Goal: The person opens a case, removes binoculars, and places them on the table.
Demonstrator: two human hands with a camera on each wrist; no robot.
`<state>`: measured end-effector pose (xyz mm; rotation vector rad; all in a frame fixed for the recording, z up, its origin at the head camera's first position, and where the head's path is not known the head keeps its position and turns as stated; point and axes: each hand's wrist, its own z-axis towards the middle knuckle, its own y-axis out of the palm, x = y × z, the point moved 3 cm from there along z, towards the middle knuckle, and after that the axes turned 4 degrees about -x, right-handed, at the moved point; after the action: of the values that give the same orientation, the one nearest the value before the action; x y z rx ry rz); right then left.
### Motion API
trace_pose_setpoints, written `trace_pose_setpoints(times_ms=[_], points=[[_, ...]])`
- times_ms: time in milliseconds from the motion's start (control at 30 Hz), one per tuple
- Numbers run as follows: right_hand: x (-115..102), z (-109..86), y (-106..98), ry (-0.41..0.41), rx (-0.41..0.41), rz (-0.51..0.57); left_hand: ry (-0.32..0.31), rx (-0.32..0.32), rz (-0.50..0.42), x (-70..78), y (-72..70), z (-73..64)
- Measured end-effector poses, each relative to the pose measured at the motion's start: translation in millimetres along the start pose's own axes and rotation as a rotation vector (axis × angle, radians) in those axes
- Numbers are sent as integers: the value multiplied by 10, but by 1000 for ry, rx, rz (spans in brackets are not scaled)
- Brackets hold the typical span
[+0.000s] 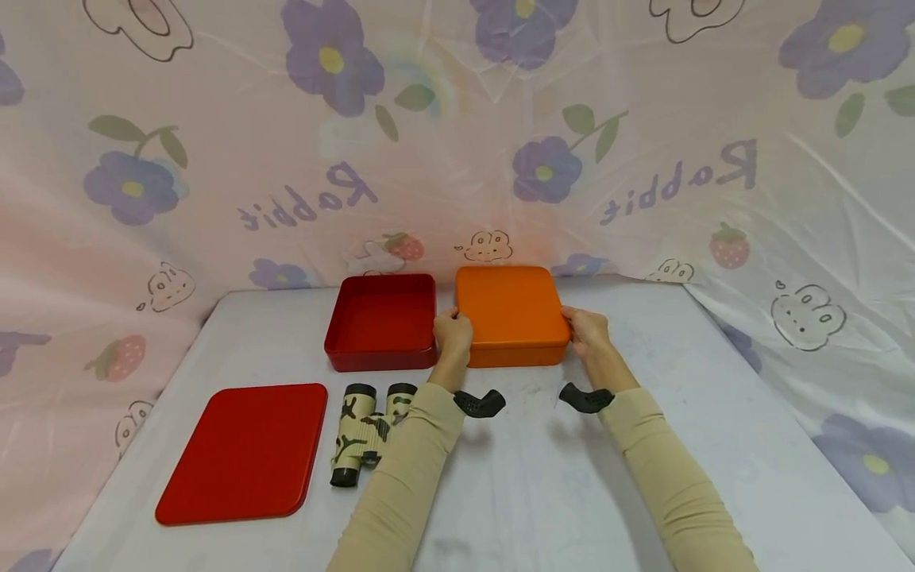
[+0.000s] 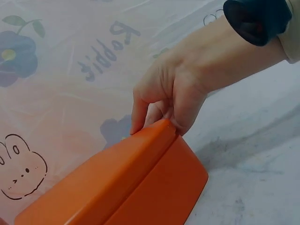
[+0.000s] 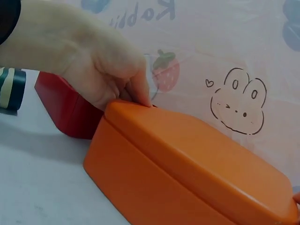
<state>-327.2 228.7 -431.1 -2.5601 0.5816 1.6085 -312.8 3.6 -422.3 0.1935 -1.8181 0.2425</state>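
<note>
A square orange box (image 1: 518, 356) stands at the back of the table with its orange lid (image 1: 511, 303) on top. My left hand (image 1: 453, 334) grips the lid's left edge, and my right hand (image 1: 588, 330) grips its right edge. The left wrist view catches the right hand (image 2: 171, 86), fingertips on the lid's rim just above the seam. In the right wrist view, the left hand (image 3: 105, 68) has its fingers bent over the near corner of the lid; its thumb is hidden.
Left of the orange box stands an open red box (image 1: 382, 361), with nothing visible inside. Its red lid (image 1: 246, 453) lies flat at the front left. Camouflage binoculars (image 1: 352, 433) lie beside it, partly covered by the left sleeve. A patterned cloth (image 1: 443, 159) hangs behind the table.
</note>
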Motion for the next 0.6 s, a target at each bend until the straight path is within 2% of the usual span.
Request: trace_pose_setpoints(times_ms=[100, 600], points=[[-5, 5, 14, -2, 3, -9, 19, 0, 20, 10, -16, 11], [-15, -31, -16, -6, 36, -21, 31, -3, 120, 36, -32, 13]])
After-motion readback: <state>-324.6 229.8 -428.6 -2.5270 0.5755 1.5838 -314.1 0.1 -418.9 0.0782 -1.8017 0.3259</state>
